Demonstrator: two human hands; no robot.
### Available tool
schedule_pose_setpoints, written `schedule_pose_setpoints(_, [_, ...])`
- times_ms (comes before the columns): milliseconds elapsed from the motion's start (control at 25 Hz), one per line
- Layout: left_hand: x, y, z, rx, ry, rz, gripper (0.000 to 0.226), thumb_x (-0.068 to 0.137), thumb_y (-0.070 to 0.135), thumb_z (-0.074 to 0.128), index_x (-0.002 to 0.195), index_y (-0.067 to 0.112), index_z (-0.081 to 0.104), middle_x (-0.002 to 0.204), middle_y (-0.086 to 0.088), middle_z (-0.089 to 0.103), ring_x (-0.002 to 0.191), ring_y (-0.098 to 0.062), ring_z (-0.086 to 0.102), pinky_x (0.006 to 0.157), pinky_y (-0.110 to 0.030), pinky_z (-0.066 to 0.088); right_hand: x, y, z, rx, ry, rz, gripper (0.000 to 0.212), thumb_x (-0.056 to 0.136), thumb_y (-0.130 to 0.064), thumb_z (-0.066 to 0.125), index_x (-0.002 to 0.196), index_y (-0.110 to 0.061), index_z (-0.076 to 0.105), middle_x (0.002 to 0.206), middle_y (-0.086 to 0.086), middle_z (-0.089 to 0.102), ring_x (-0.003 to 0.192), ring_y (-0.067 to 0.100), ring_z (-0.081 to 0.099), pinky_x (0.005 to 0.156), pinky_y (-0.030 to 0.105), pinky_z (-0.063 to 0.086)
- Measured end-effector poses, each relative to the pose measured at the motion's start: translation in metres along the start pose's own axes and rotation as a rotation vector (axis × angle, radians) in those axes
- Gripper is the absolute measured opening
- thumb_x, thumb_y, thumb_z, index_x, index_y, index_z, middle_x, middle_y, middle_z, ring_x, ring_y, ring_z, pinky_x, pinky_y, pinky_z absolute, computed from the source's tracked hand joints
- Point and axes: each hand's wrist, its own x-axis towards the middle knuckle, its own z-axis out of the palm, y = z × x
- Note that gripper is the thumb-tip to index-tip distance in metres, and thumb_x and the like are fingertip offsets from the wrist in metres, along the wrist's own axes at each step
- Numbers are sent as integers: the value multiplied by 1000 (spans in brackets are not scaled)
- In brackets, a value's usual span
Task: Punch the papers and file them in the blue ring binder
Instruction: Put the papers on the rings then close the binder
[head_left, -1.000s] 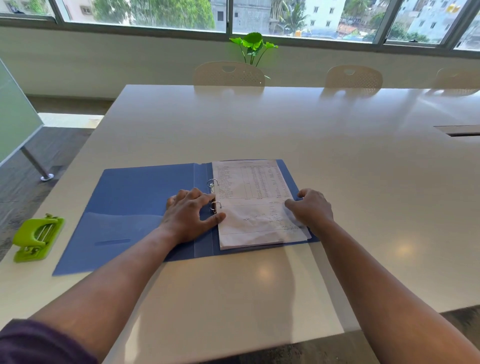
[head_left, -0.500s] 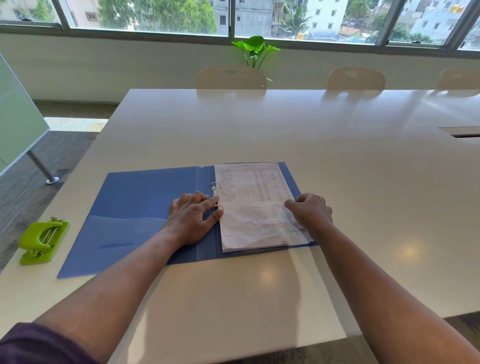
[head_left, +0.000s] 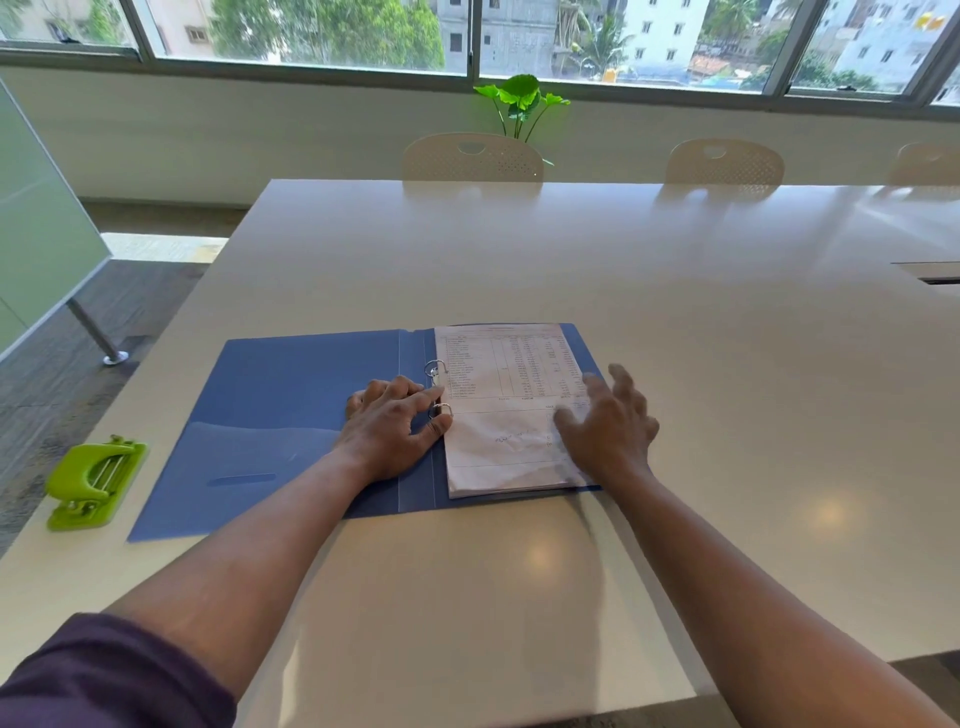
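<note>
Blue ring binder (head_left: 291, 410): open flat, spine running away from the person; papers (head_left: 506, 410) on its rings (head_left: 439, 389), right of spine. Left hand (head_left: 392, 428) rests at the rings, fingers loosely bent, holding nothing; right hand (head_left: 605, 426), fingers spread, over the papers' right edge.

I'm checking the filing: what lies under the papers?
The papers lie on the right half of the open blue binder, whose edge shows around them. Two rings stand at their left edge. Whether the rings pass through the holes cannot be seen.

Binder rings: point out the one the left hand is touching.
The near ring, closer to the person. The left hand's fingers rest against it, while the far ring stands clear beyond the fingertips.
</note>
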Motion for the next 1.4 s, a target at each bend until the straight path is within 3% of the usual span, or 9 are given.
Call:
schedule_pose_setpoints(160, [-1, 0, 2, -2, 28, 15, 64, 97, 69, 36, 153, 37, 41, 141, 11, 49, 137, -22, 36, 113, -48, 23, -29, -38, 20, -107, -61, -362, 66, 100, -56, 45, 157, -23, 37, 171, 4, 18, 156, 26, 17, 121, 51, 20])
schedule_pose_setpoints(360, [-9, -4, 5, -84, 172, 89, 53, 97, 64, 44, 131, 30, 65, 132, 6, 65, 127, -20, 52, 105, -46, 39, -46, -69, 37, -91, -210, -486, 64, 105, -52, 34, 162, -23, 25, 173, 3, 12, 159, 22, 7, 125, 44, 10])
schedule_pose_setpoints(520, [-16, -1, 6, -50, 313, 132, 37, 96, 48, 48, 91, 21, 73, 97, 3, 74, 94, -23, 66, 79, -37, 52, -49, -85, 47, -23, -196, -534, 59, 107, -41, 35, 161, -18, 28, 169, 5, 26, 157, 20, 17, 125, 39, 13])
schedule_pose_setpoints(680, [-22, 2, -2, -54, 286, 93, 34, 93, 38, 46, 70, 17, 58, 75, 0, 66, 74, -26, 64, 61, -32, 45, -48, -91, 52, 12, -180, -580, 54, 106, -30, 38, 158, -21, 34, 164, 3, 37, 152, 18, 30, 121, 36, 22])
schedule_pose_setpoints(760, [-23, 0, -10, -119, 246, 29, 30, 89, 37, 46, 75, 17, 63, 81, 1, 69, 78, -25, 65, 66, -35, 51, -48, -89, 57, 16, -201, -567, 55, 104, -29, 38, 159, -22, 33, 165, 3, 37, 152, 17, 32, 120, 36, 25])
schedule_pose_setpoints(880, [-27, -21, -27, -126, 274, -204, 27, 89, 36, 53, 101, 19, 71, 110, -3, 72, 105, -29, 64, 88, -38, 51, -50, -86, 61, 19, -189, -550, 57, 103, -33, 41, 159, -21, 31, 162, 2, 41, 148, 17, 37, 119, 36, 28])
schedule_pose_setpoints(1080, [-41, -64, -51, -16, 116, -797, 74, 84, 64, 53, 142, 20, 45, 147, -13, 46, 135, -38, 42, 105, -50, 36, -53, -86, 61, 3, -184, -556, 62, 102, -41, 43, 159, -22, 28, 160, 1, 42, 147, 19, 39, 118, 38, 30])
schedule_pose_setpoints(1240, [-39, -91, -65, -167, 58, -1031, 102, 70, 73, 62, 151, 21, 32, 148, -15, 34, 135, -39, 33, 108, -54, 34, -54, -86, 60, 5, -180, -557, 65, 102, -44, 44, 160, -22, 26, 161, 1, 41, 147, 19, 38, 119, 38, 30])
schedule_pose_setpoints(1400, [-36, -101, -80, -306, 92, -1095, 114, 63, 72, 79, 150, 14, 33, 143, -19, 36, 128, -39, 37, 100, -44, 39, -55, -86, 58, 13, -172, -561, 65, 102, -45, 45, 160, -22, 25, 162, 0, 40, 148, 19, 38, 120, 38, 29])
